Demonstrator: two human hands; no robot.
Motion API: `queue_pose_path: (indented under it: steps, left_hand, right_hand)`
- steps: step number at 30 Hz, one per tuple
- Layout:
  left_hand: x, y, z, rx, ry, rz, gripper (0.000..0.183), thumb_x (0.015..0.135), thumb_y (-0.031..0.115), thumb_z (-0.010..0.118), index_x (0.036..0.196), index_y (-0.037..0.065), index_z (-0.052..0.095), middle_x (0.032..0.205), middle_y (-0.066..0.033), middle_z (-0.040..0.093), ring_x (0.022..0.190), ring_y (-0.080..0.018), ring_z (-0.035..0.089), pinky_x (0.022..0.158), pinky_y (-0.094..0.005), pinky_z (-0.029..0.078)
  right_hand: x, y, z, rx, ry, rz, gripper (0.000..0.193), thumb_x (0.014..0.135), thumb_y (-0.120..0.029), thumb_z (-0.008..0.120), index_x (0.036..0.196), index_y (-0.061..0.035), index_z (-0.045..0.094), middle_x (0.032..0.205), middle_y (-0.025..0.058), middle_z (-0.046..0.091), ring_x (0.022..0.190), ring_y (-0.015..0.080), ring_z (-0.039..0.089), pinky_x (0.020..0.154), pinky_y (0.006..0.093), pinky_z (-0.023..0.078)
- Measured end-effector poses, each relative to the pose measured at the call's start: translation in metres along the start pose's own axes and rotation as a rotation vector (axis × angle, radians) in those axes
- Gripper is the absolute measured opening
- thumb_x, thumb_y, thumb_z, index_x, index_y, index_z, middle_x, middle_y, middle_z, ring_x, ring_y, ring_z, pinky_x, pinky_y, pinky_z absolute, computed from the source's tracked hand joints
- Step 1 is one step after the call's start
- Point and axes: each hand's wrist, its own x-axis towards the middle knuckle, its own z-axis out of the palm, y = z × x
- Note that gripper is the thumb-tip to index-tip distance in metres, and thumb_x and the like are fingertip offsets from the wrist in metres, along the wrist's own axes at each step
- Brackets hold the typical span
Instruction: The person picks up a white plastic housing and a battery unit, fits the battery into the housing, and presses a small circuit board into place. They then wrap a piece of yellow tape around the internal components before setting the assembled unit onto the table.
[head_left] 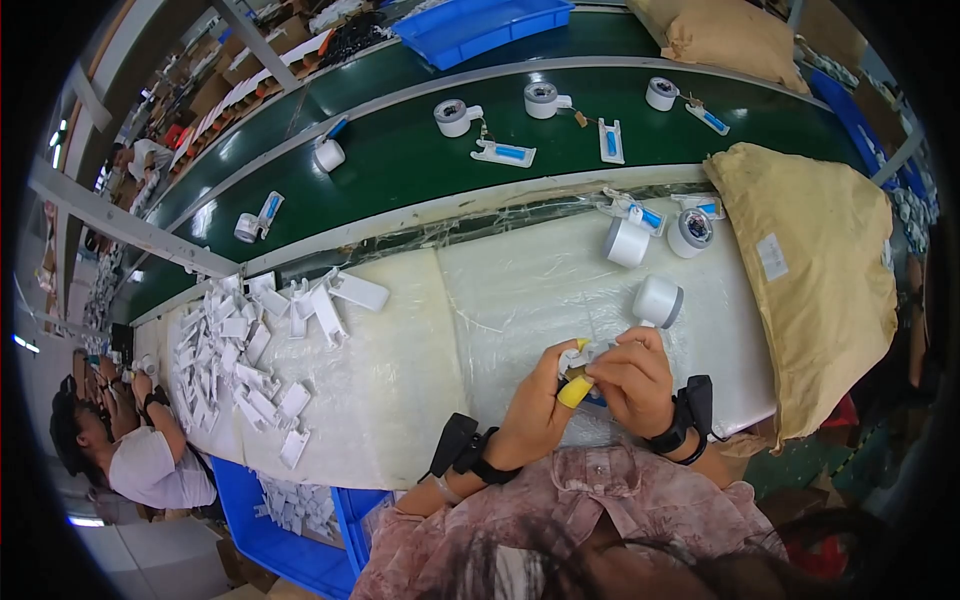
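Note:
My left hand (535, 410) and my right hand (638, 385) meet over the near edge of the covered table, fingers closed together. Between them is a small white plastic part (571, 357), mostly hidden by the fingers; some blue shows below it. Yellow finger covers sit on the left thumb and a left fingertip. Just beyond the right fingertips lies a white round housing (657, 301) with a grey rim, on its side; whether it is joined to the held part I cannot tell. Farther back are two similar housings, one tipped (627, 242) and one showing wires inside (691, 232).
Loose white plastic covers (235, 345) are heaped on the table's left. A brown paper sack (815, 270) lies at right. Beyond, a green conveyor (390, 160) carries several housings with blue batteries. A blue bin (240, 520) stands below the near edge; a person (160, 465) works far left.

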Motion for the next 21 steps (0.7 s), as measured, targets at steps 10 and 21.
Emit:
queue_pose_path:
  steps: [10, 21]
  left_hand:
    - [-0.003, -0.006, 0.004, -0.093, 0.02, -0.02, 0.033, 0.098, 0.01, 0.047, 0.129, -0.002, 0.046, 0.08, -0.0044, 0.058, 0.061, -0.0091, 0.052, 0.056, -0.0241, 0.045]
    - [0.006, 0.003, -0.022, 0.096, -0.032, -0.005, 0.027, 0.097, 0.007, 0.045, 0.121, 0.0, 0.053, 0.073, -0.0033, 0.058, 0.059, -0.0083, 0.052, 0.052, -0.0237, 0.043]
  right_hand:
    - [-0.008, -0.001, 0.003, 0.025, 0.007, -0.019, 0.026, 0.063, 0.002, 0.073, 0.086, -0.0069, 0.065, 0.077, 0.0023, 0.061, 0.07, 0.019, 0.059, 0.081, 0.0383, 0.046]
    - [-0.002, 0.001, 0.007, 0.051, -0.071, -0.007, 0.022, 0.07, 0.004, 0.07, 0.088, -0.0059, 0.064, 0.085, 0.0047, 0.064, 0.076, 0.0222, 0.06, 0.083, 0.0394, 0.045]
